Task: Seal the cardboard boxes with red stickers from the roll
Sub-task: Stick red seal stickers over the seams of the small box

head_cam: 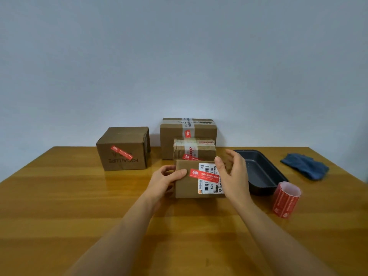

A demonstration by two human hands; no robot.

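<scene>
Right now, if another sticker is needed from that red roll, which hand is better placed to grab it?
Probably the right hand. It hovers open beside the nearest box, on the same side as the sticker roll. The left hand is steadying that box on the far side.

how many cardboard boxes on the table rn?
4. Nearest box under the left hand; small box just behind it; tall box at the back; FOCALLURE box far left. Others could hide behind these.

Plain pale grey-blue wall (179, 56), glossy wooden table (59, 206) with streaked amber grain, soft even light, faint reflections on tabletop
</scene>
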